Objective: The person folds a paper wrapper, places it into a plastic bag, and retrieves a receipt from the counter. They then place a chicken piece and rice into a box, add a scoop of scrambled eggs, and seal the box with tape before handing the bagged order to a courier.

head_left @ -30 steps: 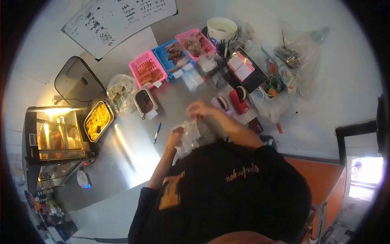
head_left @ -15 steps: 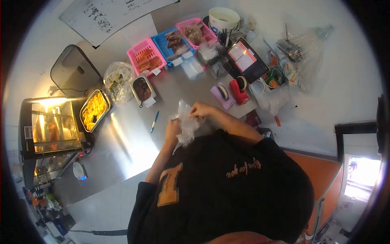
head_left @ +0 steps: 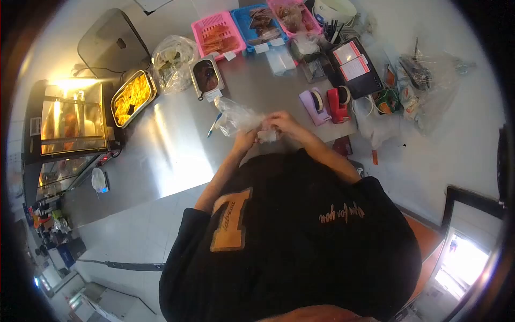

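A clear plastic bag (head_left: pixel 236 117) is bunched between my hands, close over the steel counter. My left hand (head_left: pixel 245 141) is closed on its gathered lower part. Against the same gathered end, my right hand (head_left: pixel 281 124) pinches with its fingers. A small pale bundle (head_left: pixel 267 135) shows just below the fingertips; its contents are hidden. The bag's loose, wide end points away to the left and overlaps a blue pen (head_left: pixel 214 124) lying on the counter.
A purple tape dispenser (head_left: pixel 315 105) and a red tape dispenser (head_left: pixel 338 104) stand to the right. Pink basket (head_left: pixel 238 47), blue basket (head_left: pixel 241 27) and a metal tray of dark food (head_left: pixel 220 80) sit behind. Yellow food fills a tray (head_left: pixel 151 94) beside the lit display case (head_left: pixel 42 134).
The bag has swung from upright between my hands to lying leftward, and my hands have shifted right. The camera view has tilted, so the counter items appear higher.
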The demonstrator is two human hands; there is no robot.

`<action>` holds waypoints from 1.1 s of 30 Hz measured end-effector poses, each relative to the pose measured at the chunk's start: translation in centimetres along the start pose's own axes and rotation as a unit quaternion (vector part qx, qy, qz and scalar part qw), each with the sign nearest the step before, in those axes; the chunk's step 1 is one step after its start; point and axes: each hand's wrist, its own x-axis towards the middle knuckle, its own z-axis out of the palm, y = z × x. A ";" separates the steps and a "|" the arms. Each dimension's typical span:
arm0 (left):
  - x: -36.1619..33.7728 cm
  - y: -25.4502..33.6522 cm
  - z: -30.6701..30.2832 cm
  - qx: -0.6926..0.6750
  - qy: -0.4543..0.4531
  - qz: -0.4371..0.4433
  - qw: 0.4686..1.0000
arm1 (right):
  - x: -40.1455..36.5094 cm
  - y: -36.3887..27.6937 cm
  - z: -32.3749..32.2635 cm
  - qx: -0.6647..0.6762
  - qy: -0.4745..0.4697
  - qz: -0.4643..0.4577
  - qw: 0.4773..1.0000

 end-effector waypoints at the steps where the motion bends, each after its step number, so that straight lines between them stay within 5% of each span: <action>1: 0.0 -0.1 -0.1 0.013 0.003 0.005 1.000 | 0.1 0.1 0.0 0.003 0.004 0.006 1.000; 11: -0.2 0.2 0.3 0.055 0.021 0.025 0.998 | -0.5 -0.7 0.5 0.077 0.003 0.003 0.997; 16: -0.6 0.5 0.3 -0.073 0.012 -0.003 0.997 | -0.2 1.2 0.9 -0.067 0.006 -0.123 0.990; 19: -1.0 2.7 0.9 -0.130 0.033 -0.133 0.982 | -0.8 1.9 1.9 -0.127 0.051 -0.225 0.965; 22: -0.9 2.7 0.7 -0.208 0.020 -0.173 0.963 | -2.1 0.0 2.0 -0.289 0.103 -0.328 0.894; 25: -1.6 3.4 1.1 -0.202 0.029 -0.143 0.968 | -3.8 -2.4 2.3 -0.466 0.131 -0.303 0.821; 28: -0.8 2.5 0.5 0.006 -0.003 -0.084 0.996 | -2.4 -1.3 2.2 -0.520 0.121 -0.286 0.796; 30: 4.0 -5.3 -3.5 0.100 -0.027 0.148 0.983 | -1.3 -0.3 2.0 -0.521 0.108 -0.293 0.794; 33: 4.1 -4.1 -3.9 0.327 -0.027 0.306 0.894 | 0.2 -1.1 -0.2 -0.490 0.214 -0.206 0.820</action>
